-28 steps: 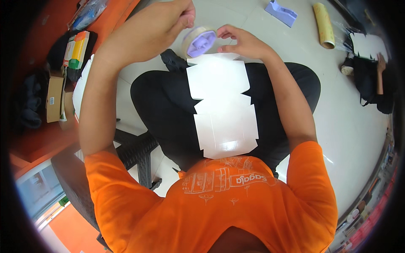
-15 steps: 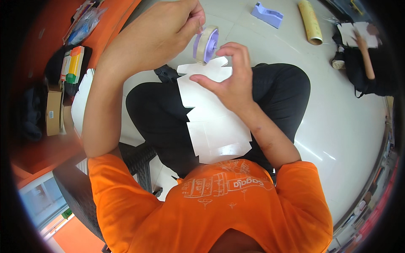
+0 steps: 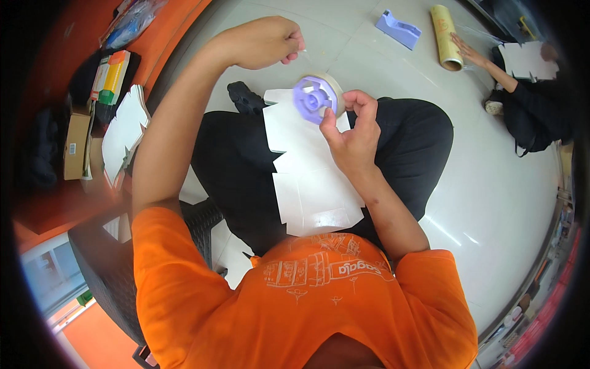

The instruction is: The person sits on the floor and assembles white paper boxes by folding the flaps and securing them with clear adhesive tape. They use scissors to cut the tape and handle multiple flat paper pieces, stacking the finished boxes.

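My right hand grips a roll of clear tape on a purple spoked core between thumb and fingers. The roll is tilted, its core face showing, above the far end of a white die-cut cardboard sheet. That sheet lies flat across my lap, with notches and tabs along its edges. Farther off and to the left, my left hand is closed in a pinch on a small clear bit that looks like tape. Whether this bit still joins the roll I cannot tell.
A purple tape dispenser base and a yellow roll of film lie on the floor ahead. At the right, another person's hand is at the film roll. White cut sheets are stacked on the orange table at left.
My right hand has turned the tape roll to show its core and brought it nearer to me. My left hand has moved apart from the roll. The other person's hand has reached the film roll.
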